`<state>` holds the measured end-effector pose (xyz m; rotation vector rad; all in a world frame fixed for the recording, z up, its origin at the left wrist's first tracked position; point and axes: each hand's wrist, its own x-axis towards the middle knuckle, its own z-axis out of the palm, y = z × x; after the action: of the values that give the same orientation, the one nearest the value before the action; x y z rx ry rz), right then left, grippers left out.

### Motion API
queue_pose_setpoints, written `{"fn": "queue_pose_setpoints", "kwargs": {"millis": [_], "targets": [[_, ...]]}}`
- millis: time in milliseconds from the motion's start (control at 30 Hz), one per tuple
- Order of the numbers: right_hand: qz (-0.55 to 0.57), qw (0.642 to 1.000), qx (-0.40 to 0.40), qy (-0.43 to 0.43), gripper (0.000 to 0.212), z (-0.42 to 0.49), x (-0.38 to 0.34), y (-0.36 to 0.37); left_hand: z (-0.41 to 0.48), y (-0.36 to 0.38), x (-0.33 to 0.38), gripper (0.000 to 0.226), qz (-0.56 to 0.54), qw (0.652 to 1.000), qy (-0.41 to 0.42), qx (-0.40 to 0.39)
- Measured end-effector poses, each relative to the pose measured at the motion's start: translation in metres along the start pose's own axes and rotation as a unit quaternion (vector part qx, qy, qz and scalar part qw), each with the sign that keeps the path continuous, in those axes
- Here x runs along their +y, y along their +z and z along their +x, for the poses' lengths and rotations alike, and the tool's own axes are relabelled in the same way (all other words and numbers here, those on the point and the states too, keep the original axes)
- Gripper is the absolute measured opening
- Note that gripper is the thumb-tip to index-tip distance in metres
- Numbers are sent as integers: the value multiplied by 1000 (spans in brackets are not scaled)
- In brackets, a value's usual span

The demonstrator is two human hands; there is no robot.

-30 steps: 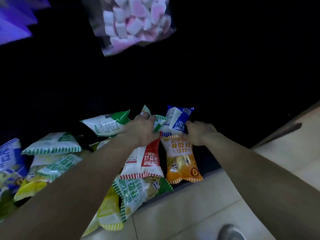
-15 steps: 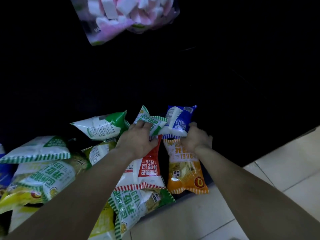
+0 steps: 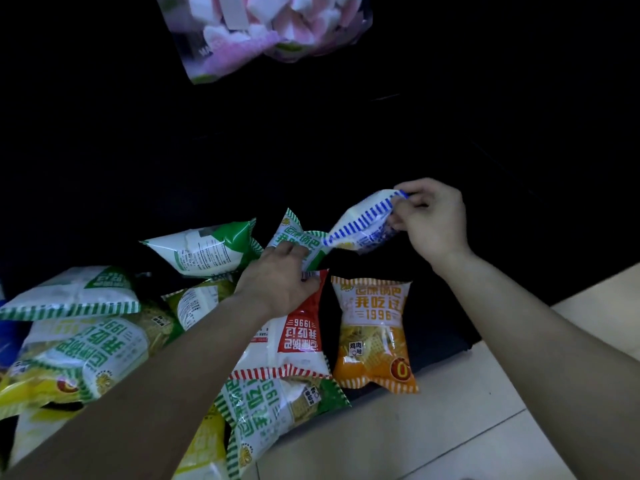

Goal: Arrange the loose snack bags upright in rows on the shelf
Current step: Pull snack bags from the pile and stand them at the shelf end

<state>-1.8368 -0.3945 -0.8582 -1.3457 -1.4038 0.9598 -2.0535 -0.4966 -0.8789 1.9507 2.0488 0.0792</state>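
My right hand (image 3: 429,220) pinches a blue-striped snack bag (image 3: 363,221) by its end and holds it lifted above the dark bottom shelf (image 3: 440,327). My left hand (image 3: 277,282) is closed on a green-striped bag (image 3: 294,233) and rests over a red bag (image 3: 301,337) that lies flat. An orange bag (image 3: 372,334) lies flat to the right of the red one. Several green and yellow bags (image 3: 79,344) lie in a loose heap to the left, and one green bag (image 3: 273,414) hangs over the shelf's front edge.
A clear bag of pink and white marshmallows (image 3: 263,29) hangs at the top of the view. The shelf's back is dark and nothing shows there. Pale floor tiles (image 3: 450,427) run along the front right.
My right hand has lifted the blue bag up and to the right, off the shelf. My left hand stayed on the green-striped bag. The view has shifted slightly.
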Motion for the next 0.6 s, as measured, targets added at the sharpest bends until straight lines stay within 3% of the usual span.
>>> {"fn": "queue_pose_setpoints", "kwargs": {"millis": [100,200,367,500,600], "targets": [[70,995,6,68,7,-3,-3,-6,3,0,7,94,-68,998,-9,2],[51,993,23,104,5,-6,15,-9,11,-2,20,106,-110,993,2,48],[-194,980,24,-24,17,-6,30,-26,18,4,33,94,-107,991,40,71],[-242,962,-64,-113,31,-12,31,-38,26,5,40,90,-150,984,49,83],[-275,947,-133,-102,42,-13,34,-45,33,4,53,91,-143,980,76,113]]}}
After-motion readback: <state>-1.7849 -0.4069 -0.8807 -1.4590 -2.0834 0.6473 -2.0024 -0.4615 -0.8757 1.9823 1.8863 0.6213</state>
